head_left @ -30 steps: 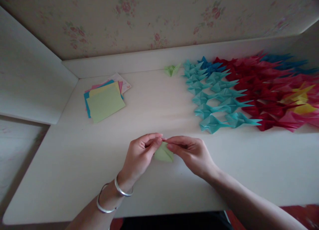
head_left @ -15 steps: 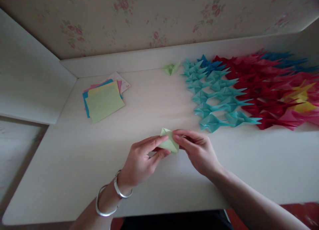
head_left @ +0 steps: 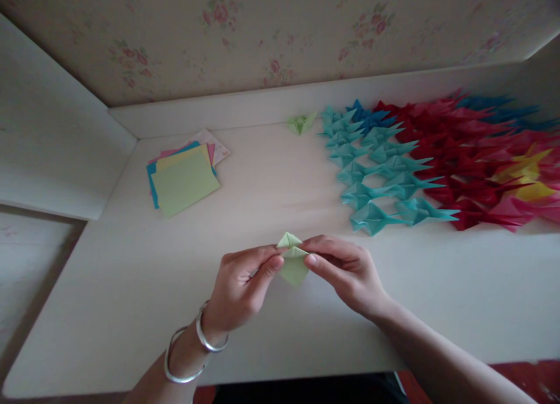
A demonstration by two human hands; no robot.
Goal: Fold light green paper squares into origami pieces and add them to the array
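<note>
Between my two hands is a small folded sheet of light green origami paper [head_left: 295, 270], held above the table. Its upper layer stands apart from the lower one, with a pointed flap at the top. My left hand [head_left: 242, 281], with two silver bangles on the wrist, pinches the left edge between thumb and fingers. On the opposite edge, my right hand [head_left: 345, 270] grips with its thumb in front and fingers behind. The fingertips behind the paper are partly hidden.
Rows of turquoise paper cranes [head_left: 371, 217] stand at the right, beside red paper cranes [head_left: 441, 176] and pink, blue and yellow ones. A light green crane [head_left: 301, 124] sits by the back ledge. Coloured paper sheets [head_left: 186, 182] lie stacked on the white table [head_left: 131, 287].
The green paper has been turned and its layers spread, so a diamond shape with a separate top flap shows. Both thumbs have shifted to its side edges.
</note>
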